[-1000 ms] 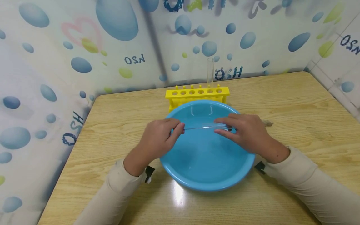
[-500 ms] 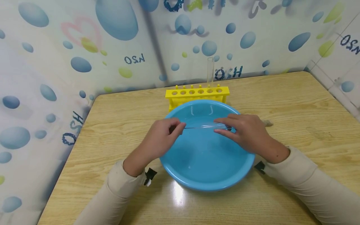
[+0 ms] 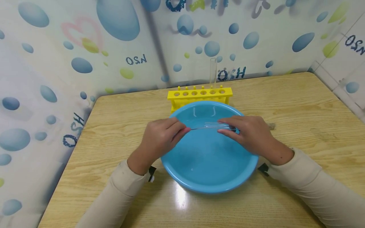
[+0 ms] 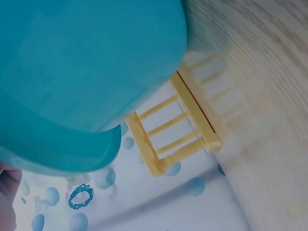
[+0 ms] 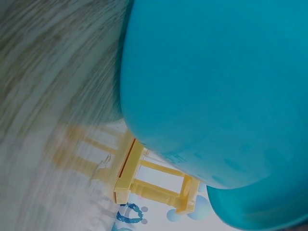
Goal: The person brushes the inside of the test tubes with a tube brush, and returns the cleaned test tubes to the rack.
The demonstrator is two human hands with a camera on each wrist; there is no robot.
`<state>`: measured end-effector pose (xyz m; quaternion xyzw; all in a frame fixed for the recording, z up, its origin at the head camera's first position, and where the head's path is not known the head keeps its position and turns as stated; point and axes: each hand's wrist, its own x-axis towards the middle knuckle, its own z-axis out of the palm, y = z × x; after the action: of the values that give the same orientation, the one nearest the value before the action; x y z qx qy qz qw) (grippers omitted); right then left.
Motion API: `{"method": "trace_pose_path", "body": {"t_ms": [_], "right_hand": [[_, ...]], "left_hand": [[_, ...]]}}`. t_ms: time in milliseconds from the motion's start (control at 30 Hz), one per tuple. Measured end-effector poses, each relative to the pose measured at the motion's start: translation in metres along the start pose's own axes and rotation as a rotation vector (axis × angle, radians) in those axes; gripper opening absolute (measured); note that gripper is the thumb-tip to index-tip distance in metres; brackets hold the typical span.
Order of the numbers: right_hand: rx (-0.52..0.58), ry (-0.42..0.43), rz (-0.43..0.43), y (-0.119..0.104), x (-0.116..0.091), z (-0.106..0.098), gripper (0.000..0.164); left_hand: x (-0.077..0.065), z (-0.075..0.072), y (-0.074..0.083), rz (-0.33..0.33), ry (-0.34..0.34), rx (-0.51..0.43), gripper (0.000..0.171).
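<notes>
Over the blue basin [image 3: 209, 186] in the head view, my left hand [image 3: 162, 136] pinches the thin wire handle [image 3: 197, 128] of a test tube brush between thumb and fingers. The wire runs rightward into a clear glass test tube [image 3: 212, 125], which lies nearly level. My right hand [image 3: 253, 134] holds this tube near its right end between thumb and fingers. A dark patch, like bristles, shows inside the tube by the right fingertips. Both wrist views mostly show the basin's outer wall, with only a sliver of hand in the left wrist view.
Behind the basin stands a yellow test tube rack [image 3: 199, 94] with another clear test tube [image 3: 213, 72] upright in it. A small greyish thing [image 3: 272, 126] lies on the wooden table [image 3: 128, 117] beyond my right hand. A patterned wall [image 3: 159, 41] borders the table.
My left hand has shifted slightly right, toward the tube, with the brush handle in its fingers. The tube's left end has risen a little in view. My right hand stays nearly in place.
</notes>
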<state>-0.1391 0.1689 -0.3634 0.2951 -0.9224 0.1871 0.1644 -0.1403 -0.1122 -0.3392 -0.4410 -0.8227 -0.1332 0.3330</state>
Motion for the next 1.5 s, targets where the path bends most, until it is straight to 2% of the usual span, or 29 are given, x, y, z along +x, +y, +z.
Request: {"method": "trace_pose_path", "body": {"t_ms": [200, 367, 500, 633, 700, 767, 900, 1000, 1067, 1100, 1167, 1200, 1233, 1367, 1433, 1500], "right_hand": [[-0.002, -0.001, 0.012, 0.000, 0.000, 0.000, 0.035], [0.002, -0.004, 0.014, -0.001, 0.001, 0.000, 0.034], [0.003, -0.002, 0.010, 0.000, 0.001, 0.000, 0.034], [-0.001, 0.010, -0.005, 0.001, 0.001, 0.000, 0.035], [-0.004, 0.017, -0.012, 0.002, 0.001, 0.000, 0.035], [-0.006, 0.022, -0.020, 0.002, 0.001, 0.000, 0.035], [-0.007, 0.028, -0.024, 0.002, 0.001, 0.000, 0.036], [-0.007, 0.031, -0.023, 0.002, 0.001, 0.000, 0.035], [-0.007, 0.035, -0.024, 0.002, 0.001, 0.000, 0.035], [-0.008, 0.036, -0.024, 0.002, 0.000, 0.000, 0.035], [-0.009, 0.036, -0.023, 0.002, 0.000, 0.000, 0.035], [-0.009, 0.034, -0.021, 0.002, 0.000, 0.000, 0.035], [-0.008, 0.032, -0.020, 0.002, 0.000, 0.000, 0.035], [0.010, 0.021, -0.030, 0.002, -0.001, 0.000, 0.036], [0.026, 0.013, -0.045, 0.002, 0.000, 0.001, 0.037], [0.041, 0.003, -0.063, 0.001, 0.000, 0.001, 0.038]], "left_hand": [[-0.001, 0.000, -0.001, 0.020, -0.090, 0.053, 0.025], [-0.001, -0.003, -0.002, 0.031, -0.111, 0.065, 0.022], [-0.001, -0.003, -0.002, 0.024, -0.110, 0.039, 0.023], [-0.001, 0.000, -0.001, -0.027, -0.109, -0.044, 0.024], [0.000, 0.002, 0.001, -0.089, -0.122, -0.130, 0.027], [0.000, 0.002, 0.003, -0.187, -0.150, -0.242, 0.030], [0.002, 0.002, 0.006, -0.471, -0.259, -0.506, 0.040], [0.004, 0.000, 0.007, -0.651, -0.355, -0.635, 0.046], [0.008, -0.005, 0.010, -0.726, -0.409, -0.687, 0.048], [0.009, -0.005, 0.009, -0.738, -0.422, -0.705, 0.048], [0.008, -0.004, 0.009, -0.702, -0.413, -0.696, 0.045], [0.008, -0.003, 0.008, -0.653, -0.398, -0.663, 0.042], [0.008, -0.003, 0.008, -0.590, -0.375, -0.621, 0.039], [0.002, 0.000, 0.002, -0.269, -0.223, -0.374, 0.023], [-0.001, -0.001, 0.000, -0.166, -0.168, -0.316, 0.019], [-0.004, -0.002, -0.002, -0.120, -0.141, -0.314, 0.021]]}}
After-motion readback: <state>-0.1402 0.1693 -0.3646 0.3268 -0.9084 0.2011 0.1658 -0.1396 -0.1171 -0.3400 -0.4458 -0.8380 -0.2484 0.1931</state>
